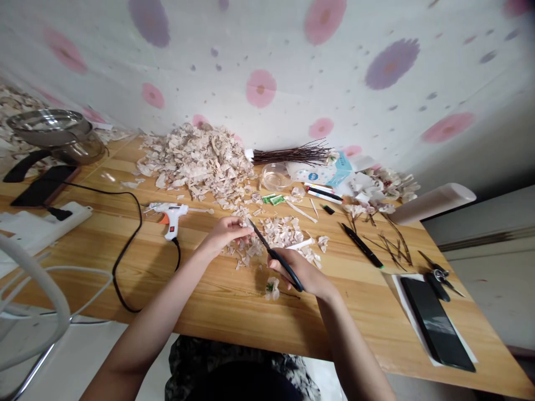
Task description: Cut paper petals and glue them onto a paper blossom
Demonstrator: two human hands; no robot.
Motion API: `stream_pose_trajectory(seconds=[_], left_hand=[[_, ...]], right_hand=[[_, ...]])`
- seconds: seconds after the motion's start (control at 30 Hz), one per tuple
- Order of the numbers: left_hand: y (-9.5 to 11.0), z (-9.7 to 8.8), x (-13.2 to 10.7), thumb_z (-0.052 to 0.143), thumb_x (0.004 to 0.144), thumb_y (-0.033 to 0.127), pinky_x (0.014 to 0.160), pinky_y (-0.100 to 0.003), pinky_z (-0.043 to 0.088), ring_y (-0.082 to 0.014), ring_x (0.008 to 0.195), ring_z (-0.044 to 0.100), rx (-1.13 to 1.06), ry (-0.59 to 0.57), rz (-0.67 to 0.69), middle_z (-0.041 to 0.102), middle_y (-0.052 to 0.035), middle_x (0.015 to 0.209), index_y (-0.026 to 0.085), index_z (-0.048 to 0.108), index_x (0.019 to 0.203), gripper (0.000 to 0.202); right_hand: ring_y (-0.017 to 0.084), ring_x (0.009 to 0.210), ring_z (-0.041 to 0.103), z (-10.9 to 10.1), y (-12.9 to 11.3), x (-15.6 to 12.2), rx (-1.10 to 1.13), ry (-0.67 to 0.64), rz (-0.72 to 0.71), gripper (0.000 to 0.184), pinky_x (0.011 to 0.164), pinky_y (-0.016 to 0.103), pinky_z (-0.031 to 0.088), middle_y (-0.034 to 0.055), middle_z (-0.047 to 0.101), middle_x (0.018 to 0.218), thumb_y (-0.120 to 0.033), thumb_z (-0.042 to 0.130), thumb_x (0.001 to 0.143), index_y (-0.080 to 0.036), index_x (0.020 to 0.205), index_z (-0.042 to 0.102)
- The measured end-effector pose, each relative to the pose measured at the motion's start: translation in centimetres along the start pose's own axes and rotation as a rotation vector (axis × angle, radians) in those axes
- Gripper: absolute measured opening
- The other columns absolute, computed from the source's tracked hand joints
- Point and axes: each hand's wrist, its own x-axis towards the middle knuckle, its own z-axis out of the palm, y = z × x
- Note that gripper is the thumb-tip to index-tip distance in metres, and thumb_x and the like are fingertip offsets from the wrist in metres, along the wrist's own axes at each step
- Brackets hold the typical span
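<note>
My right hand (297,269) is closed around the dark handles of a pair of scissors (267,245), whose blades point up and left toward my other hand. My left hand (228,233) is pinched at the blade tips, on what looks like a small pale petal, mostly hidden by the fingers. Beneath and beyond both hands, cut pale petals (278,229) lie scattered on the wooden table (234,306). Just below my right hand rests a small white flower (272,288) with a green centre on a thin twig.
Left of my hands lies a white glue gun (170,214) with its black cord looping over the table. A large heap of dried petals (200,159) stands behind. Markers (361,245), twigs (390,245) and a phone (437,323) lie to the right.
</note>
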Motion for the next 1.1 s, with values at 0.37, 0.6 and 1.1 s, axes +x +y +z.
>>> stream_pose_trajectory(seconds=[0.37, 0.6, 1.1], left_hand=[[-0.1, -0.2, 0.3, 0.084, 0.059, 0.034, 0.049, -0.020, 0.034, -0.0082, 0.048, 0.048, 0.001, 0.044, -0.016, 0.060, 0.0007, 0.054, 0.014, 0.066, 0.061, 0.026], [-0.3, -0.4, 0.4, 0.083, 0.062, 0.036, 0.053, -0.021, 0.036, -0.0085, 0.052, 0.049, -0.008, 0.009, -0.048, 0.059, 0.0023, 0.055, 0.013, 0.067, 0.064, 0.028], [0.0, 0.3, -0.3, 0.082, 0.064, 0.037, 0.063, -0.023, 0.044, -0.0110, 0.060, 0.057, 0.066, -0.145, -0.083, 0.066, 0.0002, 0.064, 0.014, 0.069, 0.070, 0.026]], right_hand=[[0.011, 0.043, 0.045, -0.1, -0.1, 0.0, -0.004, 0.026, 0.010, 0.056, 0.040, 0.021, 0.035, -0.0048, 0.042, 0.054, -0.074, 0.043, 0.085, -0.020, 0.070, 0.043], [0.014, 0.054, 0.050, 0.0, 0.6, -0.5, 0.018, -0.066, -0.034, 0.057, 0.054, 0.027, 0.044, -0.0028, 0.044, 0.065, -0.075, 0.031, 0.089, -0.019, 0.082, 0.044], [0.013, 0.054, 0.049, 0.3, 0.8, -0.5, 0.036, -0.079, 0.000, 0.058, 0.055, 0.028, 0.045, -0.0025, 0.044, 0.068, -0.076, 0.031, 0.088, -0.020, 0.083, 0.043]])
